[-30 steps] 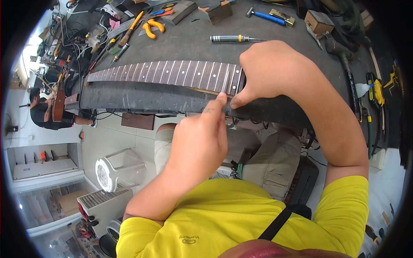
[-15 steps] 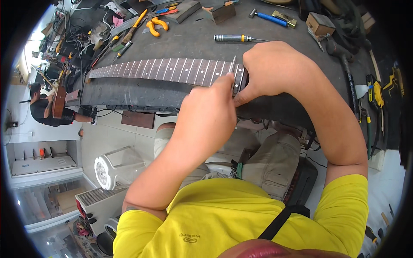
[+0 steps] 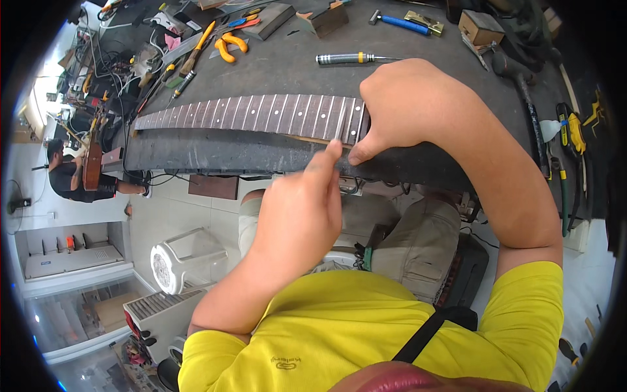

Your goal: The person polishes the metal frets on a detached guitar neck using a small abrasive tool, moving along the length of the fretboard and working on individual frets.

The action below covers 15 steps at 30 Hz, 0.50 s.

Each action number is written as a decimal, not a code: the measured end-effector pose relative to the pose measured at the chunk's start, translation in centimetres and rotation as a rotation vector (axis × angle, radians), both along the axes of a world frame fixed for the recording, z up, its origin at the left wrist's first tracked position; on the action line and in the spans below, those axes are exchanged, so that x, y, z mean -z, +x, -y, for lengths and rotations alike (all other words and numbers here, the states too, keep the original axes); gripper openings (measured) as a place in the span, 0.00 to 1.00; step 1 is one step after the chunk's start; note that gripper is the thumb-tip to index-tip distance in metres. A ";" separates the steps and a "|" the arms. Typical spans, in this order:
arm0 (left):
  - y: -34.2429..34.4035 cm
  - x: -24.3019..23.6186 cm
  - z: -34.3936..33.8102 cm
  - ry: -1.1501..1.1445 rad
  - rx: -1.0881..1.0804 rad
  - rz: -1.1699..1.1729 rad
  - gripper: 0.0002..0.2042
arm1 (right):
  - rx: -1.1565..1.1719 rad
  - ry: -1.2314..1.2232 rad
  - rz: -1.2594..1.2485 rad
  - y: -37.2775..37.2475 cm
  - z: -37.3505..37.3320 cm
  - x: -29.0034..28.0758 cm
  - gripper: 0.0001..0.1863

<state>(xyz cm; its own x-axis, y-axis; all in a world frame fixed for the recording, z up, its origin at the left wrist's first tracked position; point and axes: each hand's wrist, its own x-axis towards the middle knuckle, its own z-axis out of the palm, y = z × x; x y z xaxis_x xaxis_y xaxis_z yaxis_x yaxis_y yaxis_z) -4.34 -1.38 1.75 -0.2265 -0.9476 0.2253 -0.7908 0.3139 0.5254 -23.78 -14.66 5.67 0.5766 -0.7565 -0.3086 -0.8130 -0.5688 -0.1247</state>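
A guitar neck [image 3: 261, 114] lies along the near edge of the dark workbench, its dark fretboard facing up with pale dots and metal frets. My right hand [image 3: 411, 101] clasps its right end, thumb on the near edge and fingers over the far side. My left hand [image 3: 304, 206] is closed, with the index finger stretched toward the near edge of the fretboard by the last frets at the right. It grips what looks like a slim pointed file, mostly hidden by the hand and hard to separate from the frets.
Behind the neck lie a screwdriver [image 3: 345, 59], yellow-handled pliers [image 3: 230, 47], a blue-handled hammer [image 3: 405, 25] and a small wooden block [image 3: 482, 27]. Cables and tools crowd the bench's left. A white stool [image 3: 189, 258] stands on the floor; another person [image 3: 68, 170] works with a guitar at far left.
My left hand has drawn back toward me and slightly left, its fingertip now at the near edge of the fretboard. My right hand keeps its hold on the neck.
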 end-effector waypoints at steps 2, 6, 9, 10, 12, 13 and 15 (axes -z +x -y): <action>-0.2 -0.1 2.5 -0.064 0.049 -0.008 0.16 | -0.029 -0.014 0.014 0.2 -0.1 -0.3 0.43; -1.1 -0.4 2.9 -0.036 0.038 0.047 0.17 | 0.004 -0.022 0.016 -0.4 -0.1 -0.3 0.43; 0.1 0.2 -0.2 -0.026 0.038 0.030 0.18 | 0.016 0.001 -0.001 0.1 0.0 -0.3 0.43; 0.4 0.2 -0.5 0.010 0.014 0.008 0.18 | 0.017 0.031 -0.021 0.3 0.0 -0.4 0.43; 0.0 -0.5 1.7 -0.022 0.024 0.038 0.18 | -0.007 -0.004 -0.047 0.5 -0.2 -0.9 0.42; -0.6 -0.6 3.4 -0.032 0.031 0.073 0.17 | -0.014 -0.045 -0.074 0.5 -0.2 -1.0 0.41; -1.0 -0.1 4.5 -0.132 0.106 0.096 0.18 | -0.013 -0.052 -0.066 0.0 -0.2 -0.6 0.41</action>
<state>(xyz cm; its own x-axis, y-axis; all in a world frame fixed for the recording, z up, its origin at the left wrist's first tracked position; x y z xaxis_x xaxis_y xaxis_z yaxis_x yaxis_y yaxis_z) -5.29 -5.87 1.82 -0.3502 -0.8807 0.3190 -0.7939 0.4598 0.3978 -23.74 -14.49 6.31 0.5657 -0.7653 -0.3072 -0.8113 -0.5833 -0.0409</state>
